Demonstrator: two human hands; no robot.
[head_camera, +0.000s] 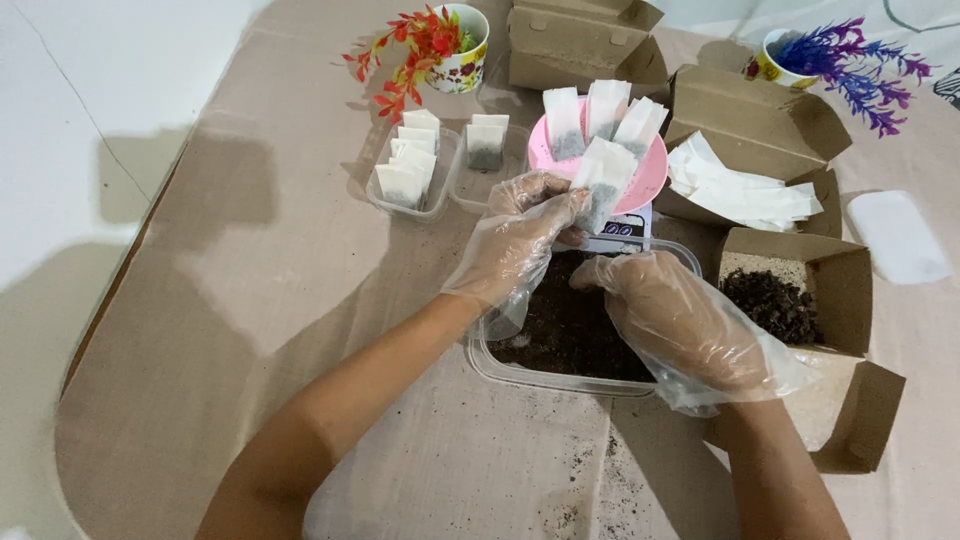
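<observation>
Your left hand (515, 240), in a loose clear plastic glove, pinches a white paper sachet (603, 180) above the far end of a clear plastic tub (560, 378) of dark loose tea. The sachet's long axis runs nearly upright, tilted a little to the right, its open mouth pointing up and away from you and its dark-filled bottom end down at your fingertips. Those fingers are curled close together, thumb against forefinger, gripping the sachet's lower edge.

Your right hand (680, 320), gloved the same way, rests palm down over the right side of the tub, its fingers bent inward and bunched toward the tea near the sachet's base. Whether they hold a pinch of tea cannot be made out.

Just behind the sachet, a pink round dish (650, 175) holds three more filled sachets standing on end. To its left, two clear shallow trays (440, 195) carry further sachets, the left one with several, the right one with a single packet. On the right, an open brown cardboard box (760, 125) contains a stack of flat empty white bags, and a second brown box (840, 275) nearer you holds coarse dark tea. Two cups of artificial flowers, red (420, 45) and purple (860, 60), stand at the table's far edge.
</observation>
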